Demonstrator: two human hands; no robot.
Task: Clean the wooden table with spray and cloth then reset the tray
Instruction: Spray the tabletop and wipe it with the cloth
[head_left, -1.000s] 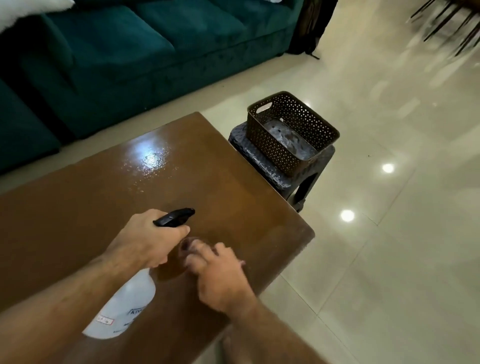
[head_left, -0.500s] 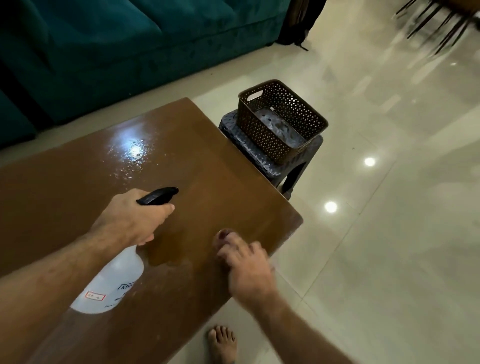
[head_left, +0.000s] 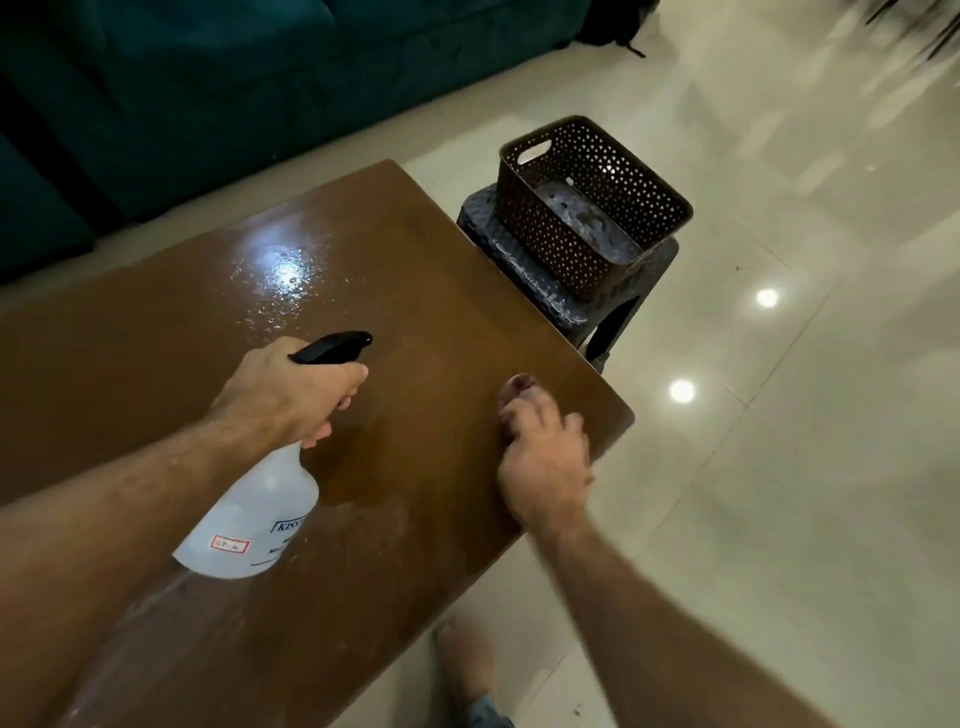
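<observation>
The brown wooden table (head_left: 426, 270) fills the left and middle, wet and glossy toward its far side. My left hand (head_left: 283, 392) grips the black trigger head of a translucent white spray bottle (head_left: 249, 525), held tilted over the tabletop. My right hand (head_left: 545, 457) presses a small dark reddish cloth (head_left: 519, 387) onto the table near its right corner; only a bit of the cloth shows past my fingers. A brown perforated basket tray (head_left: 561, 228) stands on a dark stool (head_left: 524, 280) just beyond the table's right end.
A dark green sofa (head_left: 260, 78) runs along the far side of the table. Glossy cream floor tiles (head_left: 779, 467) spread to the right. My bare foot (head_left: 462, 660) rests on the floor by the table's near edge.
My right hand has slid the cloth rightward across the table to the right corner. My left hand keeps the spray bottle in about the same place.
</observation>
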